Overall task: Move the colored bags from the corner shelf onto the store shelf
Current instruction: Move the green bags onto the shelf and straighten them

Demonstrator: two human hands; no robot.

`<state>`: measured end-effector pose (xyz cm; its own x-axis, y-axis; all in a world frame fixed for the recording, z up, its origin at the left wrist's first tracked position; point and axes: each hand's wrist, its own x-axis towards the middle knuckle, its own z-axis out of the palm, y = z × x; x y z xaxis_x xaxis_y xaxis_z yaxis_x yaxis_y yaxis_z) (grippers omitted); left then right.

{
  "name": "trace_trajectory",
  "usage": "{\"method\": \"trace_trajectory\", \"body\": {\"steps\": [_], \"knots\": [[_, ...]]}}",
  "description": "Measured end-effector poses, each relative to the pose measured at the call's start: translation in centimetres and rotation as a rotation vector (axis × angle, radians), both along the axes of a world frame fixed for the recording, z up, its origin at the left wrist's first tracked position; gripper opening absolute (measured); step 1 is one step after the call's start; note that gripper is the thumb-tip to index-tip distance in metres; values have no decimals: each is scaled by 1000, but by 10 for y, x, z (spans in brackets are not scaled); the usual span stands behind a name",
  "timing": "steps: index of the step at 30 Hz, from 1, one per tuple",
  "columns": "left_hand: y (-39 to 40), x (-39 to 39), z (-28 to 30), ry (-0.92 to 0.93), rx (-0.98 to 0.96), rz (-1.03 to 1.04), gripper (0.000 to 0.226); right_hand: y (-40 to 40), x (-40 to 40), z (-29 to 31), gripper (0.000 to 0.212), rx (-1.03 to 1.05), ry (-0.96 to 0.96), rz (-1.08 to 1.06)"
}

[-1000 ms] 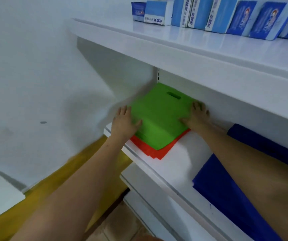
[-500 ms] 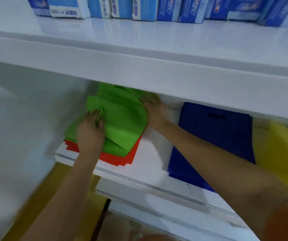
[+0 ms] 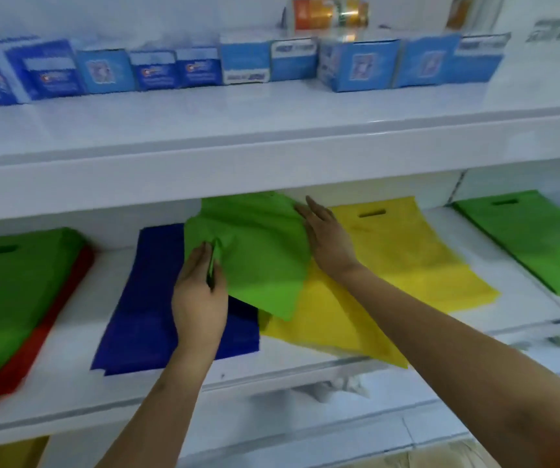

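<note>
Long white store shelf (image 3: 305, 369) under both hands, with room for flat bags side by side. Blue bag (image 3: 147, 305) below the left hand (image 3: 199, 298), yellow bag (image 3: 400, 261) below the right hand (image 3: 331, 241). Green bag (image 3: 258, 251) between the hands, up in the air, likely so as to go down flat. Left fingers pinching its edge; right hand flat and straight against its side, steadying.

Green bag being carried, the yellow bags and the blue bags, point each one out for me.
Green bag (image 3: 258, 251): head view, middle of its crumpled face.
Yellow bags (image 3: 407, 261): head view, bare upper face.
Blue bags (image 3: 143, 298): head view, left half.
</note>
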<state>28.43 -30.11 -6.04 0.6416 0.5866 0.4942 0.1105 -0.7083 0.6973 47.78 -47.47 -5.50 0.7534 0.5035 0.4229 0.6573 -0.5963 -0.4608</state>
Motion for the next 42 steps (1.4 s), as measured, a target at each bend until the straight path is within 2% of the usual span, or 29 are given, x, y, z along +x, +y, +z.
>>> {"method": "trace_trajectory", "body": {"steps": [7, 11, 20, 23, 25, 29, 33, 37, 39, 42], "knots": [[-167, 76, -18, 166, -41, -192, 40, -201, 52, -1, 42, 148, 123, -214], [-234, 114, -20, 203, -26, -322, 40, -286, 63, 7, 39, 237, 143, -246], [-353, 209, -11, 151, -19, -503, 41, -427, 105, 13, 40, 239, 180, -512], [-389, 238, -9, 202, -9, -562, 40, -468, 126, 10, 40, 175, 226, -582], [-410, 253, -11, 245, 39, -586, 49, -492, 136, 7, 39, 140, 257, -604], [-445, 268, -19, 301, 170, -560, 62, -530, 163, -1, 38, 37, 353, -580], [-478, 277, -21, 367, 253, -540, 44, -563, 207, -9, 37, -72, 397, -473], [-496, 288, -32, 425, 144, -449, 36, -577, 259, -8, 29, -190, 393, -335], [-506, 287, -33, 538, 62, -439, 47, -577, 279, -9, 15, -204, 414, -284], [-528, 283, -30, 611, 0, -403, 53, -571, 303, -10, 20, -197, 386, -218]]}}
